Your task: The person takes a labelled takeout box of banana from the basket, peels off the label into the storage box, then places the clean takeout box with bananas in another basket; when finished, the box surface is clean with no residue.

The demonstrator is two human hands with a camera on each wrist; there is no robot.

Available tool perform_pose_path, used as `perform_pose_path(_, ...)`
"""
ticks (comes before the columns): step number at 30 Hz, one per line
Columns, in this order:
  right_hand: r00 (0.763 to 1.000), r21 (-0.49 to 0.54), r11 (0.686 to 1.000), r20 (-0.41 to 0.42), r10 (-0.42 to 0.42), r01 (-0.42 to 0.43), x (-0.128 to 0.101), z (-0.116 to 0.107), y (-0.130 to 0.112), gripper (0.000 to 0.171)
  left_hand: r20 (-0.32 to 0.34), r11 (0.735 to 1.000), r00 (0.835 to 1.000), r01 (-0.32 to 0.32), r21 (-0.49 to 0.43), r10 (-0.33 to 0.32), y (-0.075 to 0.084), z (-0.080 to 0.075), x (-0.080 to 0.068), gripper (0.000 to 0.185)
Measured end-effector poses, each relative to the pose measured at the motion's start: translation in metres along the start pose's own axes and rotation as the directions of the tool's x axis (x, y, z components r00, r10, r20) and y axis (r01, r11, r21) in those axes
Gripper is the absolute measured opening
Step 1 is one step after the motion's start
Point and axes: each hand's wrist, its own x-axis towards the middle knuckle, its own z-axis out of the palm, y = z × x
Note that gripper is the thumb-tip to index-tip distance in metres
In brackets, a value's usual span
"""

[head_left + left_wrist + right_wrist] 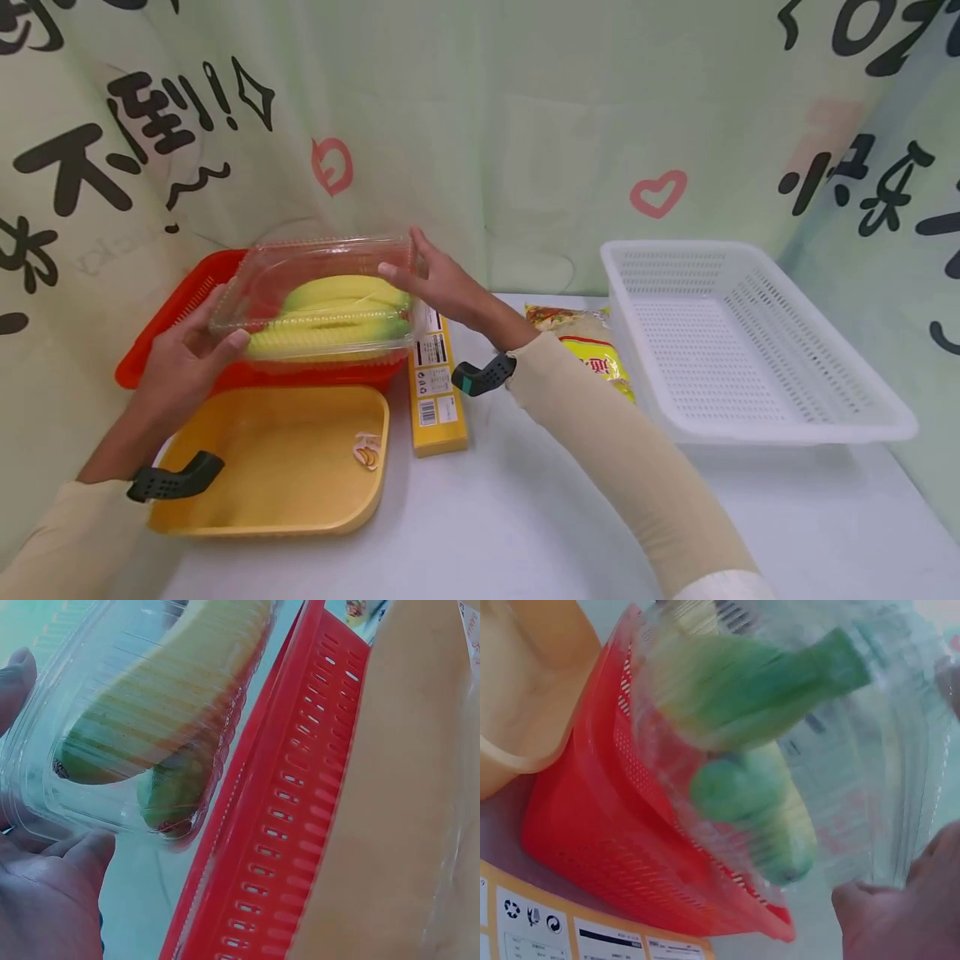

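A clear plastic clamshell box (318,296) with yellow-green bananas (333,321) inside is held above a red perforated basket (202,279). My left hand (187,358) grips its left end, thumb on the near edge. My right hand (435,279) grips the right end, fingers over the top. In the left wrist view the box (142,712) lies against my left hand (45,889), with the red basket (277,825) beside it. The right wrist view shows the box (780,757), blurred, over the red basket (592,825), and my right hand (907,907) at the lower right.
A yellow tray (277,462) lies in front of the red basket. A long yellow carton (437,383) lies beside it. A yellow snack bag (592,350) sits next to a white perforated basket (750,350) at the right. A printed curtain hangs behind.
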Motion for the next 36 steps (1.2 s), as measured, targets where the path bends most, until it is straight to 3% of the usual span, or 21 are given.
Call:
perform_pose_path(2,0.999,-0.008,1.0,0.041,-0.02,0.02,0.0,0.001,0.002,0.11,-0.002,1.0,1.0,0.011,0.007,-0.011,-0.001,0.0,0.0,0.071)
perform_pose_path(7,0.984,0.083,0.994,0.157,-0.083,0.071,-0.001,0.002,0.008,0.155,-0.014,0.999,0.999,0.033,0.021,-0.032,-0.004,-0.002,-0.002,0.069)
perform_pose_path(13,0.968,0.09,0.992,0.228,-0.102,0.083,-0.001,0.004,0.011,0.164,-0.03,0.999,0.999,0.025,0.023,-0.024,-0.007,-0.005,-0.003,0.067)
perform_pose_path(16,0.97,0.083,0.992,0.214,-0.112,0.096,0.0,0.006,0.012,0.16,-0.043,0.999,0.998,0.041,0.018,-0.04,-0.009,-0.006,-0.004,0.067)
perform_pose_path(23,0.98,0.029,0.994,0.165,-0.11,0.107,0.001,0.01,0.013,0.113,-0.046,0.989,0.99,0.13,-0.067,-0.133,-0.011,-0.007,-0.003,0.07)
perform_pose_path(30,0.99,0.037,0.997,0.123,-0.073,0.069,0.001,0.014,0.009,0.103,-0.045,0.983,0.983,0.176,-0.06,-0.178,-0.011,-0.011,0.002,0.073)
perform_pose_path(36,0.992,0.052,0.997,0.11,-0.068,0.062,0.006,0.025,0.014,0.097,0.032,0.978,0.979,0.204,-0.038,-0.203,-0.022,-0.013,0.011,0.08)
